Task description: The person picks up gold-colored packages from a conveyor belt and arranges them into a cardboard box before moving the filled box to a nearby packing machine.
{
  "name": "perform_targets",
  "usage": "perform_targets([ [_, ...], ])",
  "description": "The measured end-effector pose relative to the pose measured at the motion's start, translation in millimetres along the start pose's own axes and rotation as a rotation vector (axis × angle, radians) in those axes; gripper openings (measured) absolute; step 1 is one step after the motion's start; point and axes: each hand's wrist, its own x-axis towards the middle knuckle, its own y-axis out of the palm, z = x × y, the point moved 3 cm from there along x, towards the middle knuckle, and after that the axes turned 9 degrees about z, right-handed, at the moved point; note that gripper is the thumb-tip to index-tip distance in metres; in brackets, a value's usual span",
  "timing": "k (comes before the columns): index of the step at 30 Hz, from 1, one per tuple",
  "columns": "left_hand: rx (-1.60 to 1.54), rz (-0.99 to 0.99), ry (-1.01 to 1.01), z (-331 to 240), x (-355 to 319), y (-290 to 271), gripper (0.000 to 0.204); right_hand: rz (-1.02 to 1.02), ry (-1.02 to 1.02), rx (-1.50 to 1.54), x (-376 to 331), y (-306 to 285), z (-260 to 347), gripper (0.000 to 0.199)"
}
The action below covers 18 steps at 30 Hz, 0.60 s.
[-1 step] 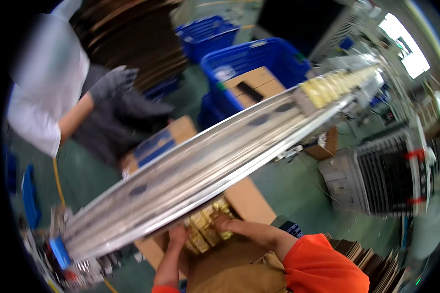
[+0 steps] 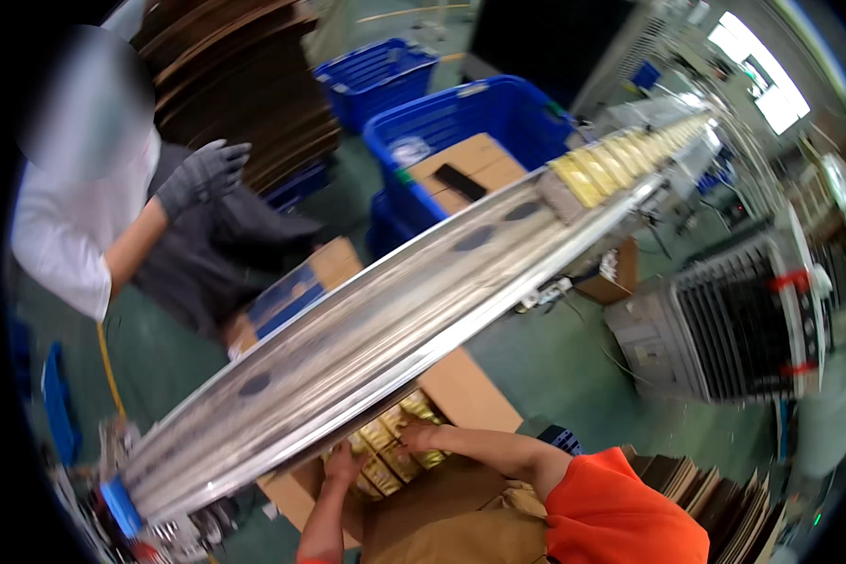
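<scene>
Several gold packs (image 2: 378,458) stand in rows inside an open cardboard carton (image 2: 470,387), just below the near edge of the conveyor. My left hand (image 2: 345,463) is at the left end of the packs, fingers stretched against them. Over the right part of the rows lies my right hand (image 2: 418,436), its fingers spread on the pack tops. Neither hand shows a pack lifted clear of the rows. The conveyor's edge hides the carton's far side.
The conveyor (image 2: 376,320) crosses diagonally, carrying yellow-gold packs (image 2: 597,172) at its far right. Beyond it are a blue crate (image 2: 470,103) with cartons and a co-worker's gloved hand (image 2: 204,179). Flat cardboard sheets (image 2: 714,498) stand at lower right; a grey slatted unit (image 2: 724,329) is right.
The view has shifted slightly and is less blurred. My right hand sits a little further left in the picture, its fingers flatter over the packs. My left hand stays at the packs' left end.
</scene>
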Motion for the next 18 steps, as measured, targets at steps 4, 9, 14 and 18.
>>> perform_targets([
  [4,0.032,0.007,-0.032,51.7,17.2,64.9,0.080,-0.684,-0.469,0.170,-185.5,-123.3,25.9,0.042],
  [9,-0.192,0.017,0.099,-38.4,-36.7,38.0,0.052,-1.767,-0.063,-0.100,-388.4,-269.4,-168.8,0.013],
  [14,-0.502,-0.064,0.367,-185.5,-125.7,-45.2,0.037,-1.698,0.761,-0.364,-498.8,-368.0,-370.5,0.061],
  [18,-0.621,-0.137,0.319,-204.4,-158.1,-65.8,0.030,-1.277,0.911,0.069,-508.4,-395.5,-406.4,0.095],
])
